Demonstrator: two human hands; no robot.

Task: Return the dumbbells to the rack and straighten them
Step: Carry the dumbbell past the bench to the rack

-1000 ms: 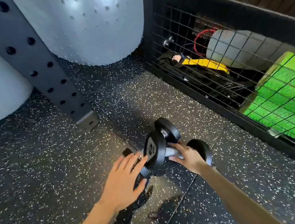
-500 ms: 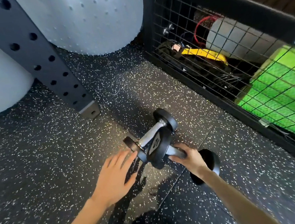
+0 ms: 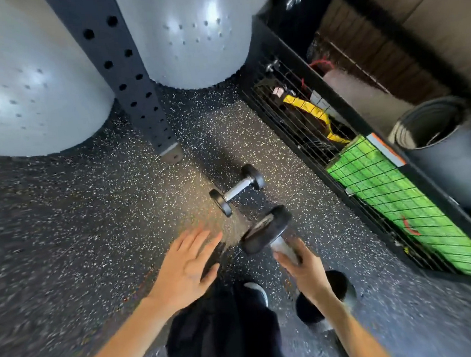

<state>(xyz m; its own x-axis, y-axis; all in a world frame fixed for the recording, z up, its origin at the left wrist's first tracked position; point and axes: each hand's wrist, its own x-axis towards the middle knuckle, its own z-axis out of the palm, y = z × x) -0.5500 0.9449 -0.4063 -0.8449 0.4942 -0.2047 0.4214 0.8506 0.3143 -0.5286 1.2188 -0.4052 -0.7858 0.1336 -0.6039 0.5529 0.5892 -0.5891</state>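
Observation:
My right hand (image 3: pixel 305 272) grips the chrome handle of a black dumbbell (image 3: pixel 264 230), held off the floor with one head pointing forward and the other head low behind my wrist. A smaller black dumbbell (image 3: pixel 236 189) with a chrome handle lies alone on the speckled rubber floor just ahead. My left hand (image 3: pixel 185 265) hovers flat with fingers spread, holding nothing, a little short of the small dumbbell. No dumbbell rack is in view.
A black perforated steel upright (image 3: pixel 134 81) stands ahead between two large grey balls (image 3: pixel 187 31). On the right runs a black wire-mesh storage cage (image 3: pixel 370 172) holding green and yellow items, with a rolled dark mat (image 3: pixel 450 142) behind it. My dark trousers and shoes show below.
My right hand lifted the larger dumbbell up and back, away from the smaller one, which stays on the floor. My left hand came off the dumbbells. The view rose.

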